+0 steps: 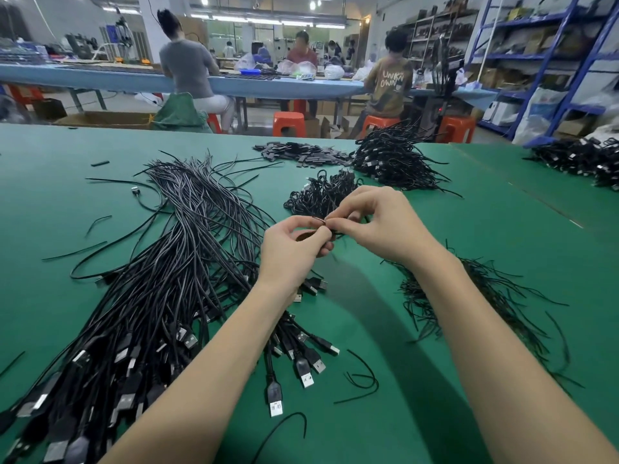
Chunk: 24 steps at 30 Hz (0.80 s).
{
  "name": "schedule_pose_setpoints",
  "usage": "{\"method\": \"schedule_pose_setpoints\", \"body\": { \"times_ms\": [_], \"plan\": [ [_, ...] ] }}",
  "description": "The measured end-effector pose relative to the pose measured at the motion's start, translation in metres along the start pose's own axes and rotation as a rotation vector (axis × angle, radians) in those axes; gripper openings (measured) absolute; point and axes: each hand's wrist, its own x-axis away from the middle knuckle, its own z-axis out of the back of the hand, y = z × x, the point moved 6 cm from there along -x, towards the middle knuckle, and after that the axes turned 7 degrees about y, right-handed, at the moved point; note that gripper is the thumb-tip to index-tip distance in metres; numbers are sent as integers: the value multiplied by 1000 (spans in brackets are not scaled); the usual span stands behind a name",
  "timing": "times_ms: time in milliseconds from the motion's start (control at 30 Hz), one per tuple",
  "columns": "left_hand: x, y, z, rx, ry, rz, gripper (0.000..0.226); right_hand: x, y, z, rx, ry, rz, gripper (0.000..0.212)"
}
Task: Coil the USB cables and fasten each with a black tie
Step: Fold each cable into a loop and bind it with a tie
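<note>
My left hand (294,249) grips a small coiled USB cable (303,235) above the green table, its fingers curled round the coil. My right hand (378,219) pinches a thin black tie (321,220) at the top of that coil, fingertips meeting those of the left. A big loose bundle of uncoiled USB cables (160,296) lies to the left, plugs toward me. Behind my hands sits a small pile of coiled, tied cables (318,195). Loose black ties (469,296) lie in a heap under my right forearm.
A large heap of coiled cables (392,159) and flat black pieces (301,152) sit further back. More cables (586,159) lie far right. Stray ties (361,380) dot the green table (502,229). People sit at a blue bench (100,78) beyond; shelves (552,61) stand at the right.
</note>
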Motion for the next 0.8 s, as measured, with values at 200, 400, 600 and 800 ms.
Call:
{"method": "schedule_pose_setpoints", "body": {
  "times_ms": [200, 400, 600, 800],
  "plan": [
    [19, 22, 2, -420, 82, -505, 11, 8, 8, -6, -8, -14, -146, 9],
    [26, 26, -5, -504, 48, -666, 12, 11, 10, -8, 26, 128, -164, 10],
    [10, 15, -9, -220, -133, -245, 8, 16, 11, -4, 12, 205, -101, 11],
    [6, 3, -11, 342, -300, 429, 16, 20, 5, -6, -162, 215, 3, 8]
  ]
}}
